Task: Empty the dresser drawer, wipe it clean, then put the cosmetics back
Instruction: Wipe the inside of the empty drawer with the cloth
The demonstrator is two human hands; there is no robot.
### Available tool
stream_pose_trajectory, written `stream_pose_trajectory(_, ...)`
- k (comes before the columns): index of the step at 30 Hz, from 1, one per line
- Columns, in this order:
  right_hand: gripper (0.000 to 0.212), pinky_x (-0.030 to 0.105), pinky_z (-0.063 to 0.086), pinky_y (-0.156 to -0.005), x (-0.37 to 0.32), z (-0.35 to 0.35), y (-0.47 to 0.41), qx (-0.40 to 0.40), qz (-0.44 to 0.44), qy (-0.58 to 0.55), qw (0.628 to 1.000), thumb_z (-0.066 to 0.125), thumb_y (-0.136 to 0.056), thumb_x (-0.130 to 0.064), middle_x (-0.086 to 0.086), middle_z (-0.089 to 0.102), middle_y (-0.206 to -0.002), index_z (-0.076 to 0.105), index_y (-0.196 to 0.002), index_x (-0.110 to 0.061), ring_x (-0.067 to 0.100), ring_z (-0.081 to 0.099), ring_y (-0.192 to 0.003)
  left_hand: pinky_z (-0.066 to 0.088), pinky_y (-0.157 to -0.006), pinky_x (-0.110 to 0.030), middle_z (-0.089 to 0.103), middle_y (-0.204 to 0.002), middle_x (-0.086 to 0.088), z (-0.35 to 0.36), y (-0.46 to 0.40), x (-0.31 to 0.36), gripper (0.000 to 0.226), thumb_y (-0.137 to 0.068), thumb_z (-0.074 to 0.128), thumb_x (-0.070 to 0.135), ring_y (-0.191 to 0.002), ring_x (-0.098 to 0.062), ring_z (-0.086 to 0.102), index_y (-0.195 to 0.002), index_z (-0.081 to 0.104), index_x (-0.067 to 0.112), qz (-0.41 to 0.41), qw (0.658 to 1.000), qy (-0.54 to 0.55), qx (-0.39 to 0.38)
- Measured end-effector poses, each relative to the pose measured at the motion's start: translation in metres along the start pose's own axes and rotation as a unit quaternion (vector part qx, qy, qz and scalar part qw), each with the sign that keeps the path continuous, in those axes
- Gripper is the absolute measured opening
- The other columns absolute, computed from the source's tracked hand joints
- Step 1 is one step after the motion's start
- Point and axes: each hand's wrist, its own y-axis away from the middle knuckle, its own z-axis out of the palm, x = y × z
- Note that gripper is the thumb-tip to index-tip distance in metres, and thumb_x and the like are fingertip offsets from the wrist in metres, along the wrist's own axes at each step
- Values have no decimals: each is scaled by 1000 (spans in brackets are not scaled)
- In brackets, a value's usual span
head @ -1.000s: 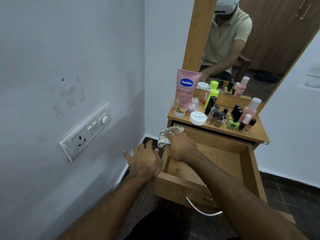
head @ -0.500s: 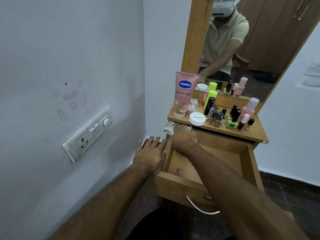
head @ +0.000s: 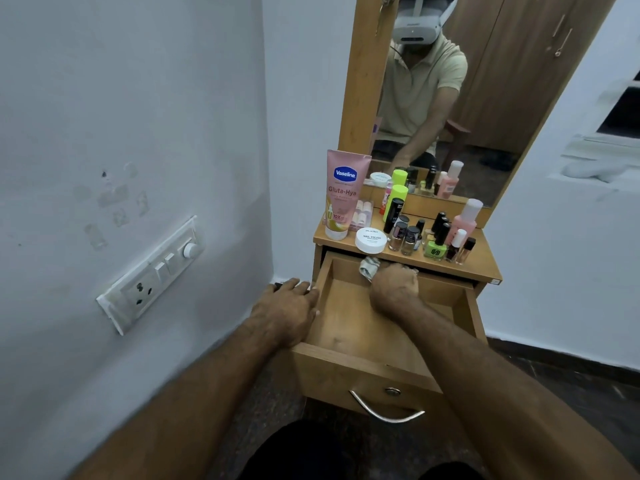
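Pulled-out drawer point(head: 349, 367) holding only the right hand point(head: 393, 292), fingers curled round a cloth point(head: 370, 267) at its back, left hand point(head: 287, 311) flat on the side wall, cosmetics point(head: 412, 233) above on the dresser top point(head: 485, 268)

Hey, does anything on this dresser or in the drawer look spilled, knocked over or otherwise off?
Nothing stands out. The cosmetics stand upright on the dresser top, and the open drawer shows bare wood with no spill. The right hand holds a cloth at its back; the left hand rests on its side wall.
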Motion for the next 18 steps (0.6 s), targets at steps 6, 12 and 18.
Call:
stream_pose_trajectory(6, 43, 33, 47, -74, 50, 28, 11, -1, 72, -73, 995, 54, -100, -32, 13, 62, -128, 54, -135, -6, 24, 60, -108, 42, -108, -46, 62, -126, -6, -16, -6, 37, 33, -97, 47, 27, -118, -24, 53, -123, 63, 15, -113, 993, 22, 35)
stream_pose_trajectory(12, 35, 31, 46, -67, 93, 42, 20, -12, 107, -119, 987, 57, -94, -41, 2, 66, -103, 64, -115, -14, 19, 62, -88, 42, -106, -47, 64, -126, -8, 3, -7, 55, 36, -95, 48, 31, -122, -25, 54, -119, 66, 13, -155, 984, -2, 90)
stream_pose_trajectory(18, 24, 29, 49, -67, 87, 48, 17, 34, 91, -44, 994, 58, -99, -33, -2, 72, -105, 71, -113, -19, 16, 68, -91, 46, -100, -43, 65, -124, -6, 9, -12, 56, 35, -97, 49, 36, -118, -24, 56, -117, 68, 15, -165, 980, 11, 112)
